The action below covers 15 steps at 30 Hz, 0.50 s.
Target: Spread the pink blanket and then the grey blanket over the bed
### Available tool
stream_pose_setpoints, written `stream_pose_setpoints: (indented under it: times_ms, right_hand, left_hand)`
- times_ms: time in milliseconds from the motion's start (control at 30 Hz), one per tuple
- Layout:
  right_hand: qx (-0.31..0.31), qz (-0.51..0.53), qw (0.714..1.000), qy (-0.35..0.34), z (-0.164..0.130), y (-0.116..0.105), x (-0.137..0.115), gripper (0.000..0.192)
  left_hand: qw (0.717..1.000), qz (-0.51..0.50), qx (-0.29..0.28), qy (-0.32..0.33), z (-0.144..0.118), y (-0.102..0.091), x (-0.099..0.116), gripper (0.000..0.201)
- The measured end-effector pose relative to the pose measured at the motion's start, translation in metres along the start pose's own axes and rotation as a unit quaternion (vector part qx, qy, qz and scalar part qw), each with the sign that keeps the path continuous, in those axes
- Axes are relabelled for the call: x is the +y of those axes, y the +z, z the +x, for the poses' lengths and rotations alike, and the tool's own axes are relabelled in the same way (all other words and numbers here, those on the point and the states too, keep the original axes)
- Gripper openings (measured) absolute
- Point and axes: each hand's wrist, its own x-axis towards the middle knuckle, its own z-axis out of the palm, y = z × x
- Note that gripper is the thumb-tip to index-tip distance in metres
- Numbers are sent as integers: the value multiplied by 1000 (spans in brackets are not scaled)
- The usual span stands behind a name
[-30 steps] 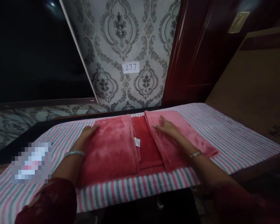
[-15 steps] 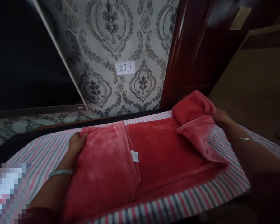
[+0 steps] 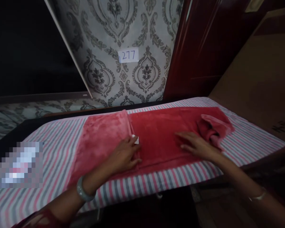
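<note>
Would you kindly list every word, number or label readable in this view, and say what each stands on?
"277": handwritten on a small white slip on the patterned wallpaper.
White tag on the red towel, by the left hand: nothing legible.
Dark marks on the brown board at right: too blurred.

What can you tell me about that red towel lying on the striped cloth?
The red towel looks plush and fleecy. It lies flat on the striped cloth; its left part is folded over as a lighter flap, with a small white tag at the flap's edge. Its right end is bunched in a loose heap. The left hand rests at the flap's edge, and the right hand lies flat beside the bunched end.
</note>
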Motion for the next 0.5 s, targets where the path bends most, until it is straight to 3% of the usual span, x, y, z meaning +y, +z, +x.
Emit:
stream_pose_setpoints:
  times_ms: [100, 200, 267, 333, 433, 500]
  right_hand:
    - [-88, -31, 996, -7, -26, 24, 4, 57]
    - [-65, -63, 996, -23, -36, 25, 23, 54]
    - [-34, -98, 994, -28, -37, 21, 36, 53]
    - [1, -145, 989, -29, -37, 15, 46, 54]
    - [51, -223, 973, -11, -37, 7, 57, 51]
    - [79, -268, 960, 9, -37, 1, 62, 45]
  left_hand:
    - [1000, -10, -1, -5, -8, 12, 8, 37]
    - [999, -2, 38, -24, -19, -4, -1, 40]
    - [996, 16, 76, -49, -34, -32, -11, 40]
    - [982, 45, 155, -95, -58, -69, -25, 36]
    - [925, 91, 301, -212, -105, -122, -52, 30]
    - [875, 86, 370, -301, -134, -143, -68, 29]
